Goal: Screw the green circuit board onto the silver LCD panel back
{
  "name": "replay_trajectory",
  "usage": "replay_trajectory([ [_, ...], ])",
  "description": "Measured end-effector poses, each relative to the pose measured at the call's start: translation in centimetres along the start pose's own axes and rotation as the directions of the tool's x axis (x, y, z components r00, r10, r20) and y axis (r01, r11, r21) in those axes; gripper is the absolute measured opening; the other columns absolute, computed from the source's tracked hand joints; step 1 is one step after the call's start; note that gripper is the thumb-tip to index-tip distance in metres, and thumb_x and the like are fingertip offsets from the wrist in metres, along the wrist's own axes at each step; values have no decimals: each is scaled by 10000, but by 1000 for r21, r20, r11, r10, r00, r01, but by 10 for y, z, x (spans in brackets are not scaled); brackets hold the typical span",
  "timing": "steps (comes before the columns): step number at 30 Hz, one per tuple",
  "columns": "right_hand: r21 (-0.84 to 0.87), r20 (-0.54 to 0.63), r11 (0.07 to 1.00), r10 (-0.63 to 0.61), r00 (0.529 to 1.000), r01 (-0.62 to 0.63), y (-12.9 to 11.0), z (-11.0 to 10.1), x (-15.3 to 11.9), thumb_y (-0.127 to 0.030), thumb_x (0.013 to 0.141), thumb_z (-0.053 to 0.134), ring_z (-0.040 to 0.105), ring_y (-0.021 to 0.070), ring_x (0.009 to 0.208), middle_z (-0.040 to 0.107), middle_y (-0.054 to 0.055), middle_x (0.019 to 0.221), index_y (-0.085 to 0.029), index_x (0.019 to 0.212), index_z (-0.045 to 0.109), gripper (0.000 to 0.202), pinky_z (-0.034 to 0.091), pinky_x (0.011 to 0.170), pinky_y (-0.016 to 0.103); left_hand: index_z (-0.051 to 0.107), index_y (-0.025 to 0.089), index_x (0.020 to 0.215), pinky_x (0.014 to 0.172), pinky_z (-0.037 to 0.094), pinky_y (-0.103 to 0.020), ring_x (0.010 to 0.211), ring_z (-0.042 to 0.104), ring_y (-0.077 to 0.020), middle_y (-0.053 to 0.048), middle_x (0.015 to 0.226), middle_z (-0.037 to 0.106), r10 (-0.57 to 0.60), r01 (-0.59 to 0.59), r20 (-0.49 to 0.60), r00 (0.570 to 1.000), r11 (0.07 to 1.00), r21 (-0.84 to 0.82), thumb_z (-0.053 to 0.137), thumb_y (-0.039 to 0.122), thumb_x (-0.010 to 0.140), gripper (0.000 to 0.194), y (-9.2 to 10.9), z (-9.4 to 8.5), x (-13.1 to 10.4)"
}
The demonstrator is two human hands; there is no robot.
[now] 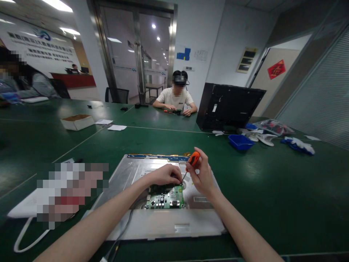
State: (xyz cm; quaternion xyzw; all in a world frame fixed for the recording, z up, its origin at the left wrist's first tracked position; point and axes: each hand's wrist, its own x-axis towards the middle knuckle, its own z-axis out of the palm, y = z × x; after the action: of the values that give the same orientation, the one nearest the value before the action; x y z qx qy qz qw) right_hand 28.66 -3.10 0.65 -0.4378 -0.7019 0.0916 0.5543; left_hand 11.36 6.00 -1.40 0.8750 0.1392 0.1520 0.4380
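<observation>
My right hand point(201, 174) is closed around an orange and black screwdriver point(193, 159), its shaft slanting down to the upper right corner of a green circuit board point(166, 198). Close beside the screwdriver's tip, my left hand point(167, 175) has its fingers curled together over the board's top edge; what they hold, if anything, is hidden. The board sits on a silvery metal display panel point(122, 185) lying flat on the table. A blue strip board point(152, 157) runs along the panel's far edge, and a grey cable point(128, 222) passes under my left forearm.
On the green table point(152, 140) are a blue tray point(241, 142), a black monitor point(230, 105), gloves point(298, 145), a white box point(77, 122) and papers point(117, 127). A person point(177, 95) sits opposite; another is at the far left. A white cable point(23, 234) loops at the near left.
</observation>
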Motion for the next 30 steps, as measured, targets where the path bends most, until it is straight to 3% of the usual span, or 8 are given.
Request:
replay_trajectory([
  [12,-57,-4,998,23,1000,-23,3,1,1,-300,904,585,567,155,588,563,-34,733,-295,1431,271,613,468,541,275,749,155,798,731,441,-227,753,600,-144,-14,784,672,-2,2,-15,1000,1000,-1,719,193,779,52,0,0,-1],
  [18,-105,-19,994,-30,999,28,6,1,1,-300,850,667,510,129,512,536,-60,661,-300,1389,341,630,432,490,250,750,157,788,731,443,-226,770,605,-145,-14,838,695,-33,33,-16,999,999,-2,715,189,777,49,0,1,-1],
  [24,-65,90,996,-60,994,66,-6,-4,1,-219,901,547,584,135,581,636,-6,787,-305,1451,279,618,491,539,266,751,157,786,734,444,-229,768,599,-148,-11,803,679,-6,6,-26,1000,1000,-4,721,176,770,39,-3,1,0],
  [30,-167,53,982,-81,995,88,-3,-2,0,-216,867,575,522,119,488,569,-55,650,-291,1416,341,601,447,499,260,752,163,783,727,447,-224,757,596,-143,-5,779,675,-19,20,-17,1000,1000,17,709,182,779,47,-6,1,0],
])
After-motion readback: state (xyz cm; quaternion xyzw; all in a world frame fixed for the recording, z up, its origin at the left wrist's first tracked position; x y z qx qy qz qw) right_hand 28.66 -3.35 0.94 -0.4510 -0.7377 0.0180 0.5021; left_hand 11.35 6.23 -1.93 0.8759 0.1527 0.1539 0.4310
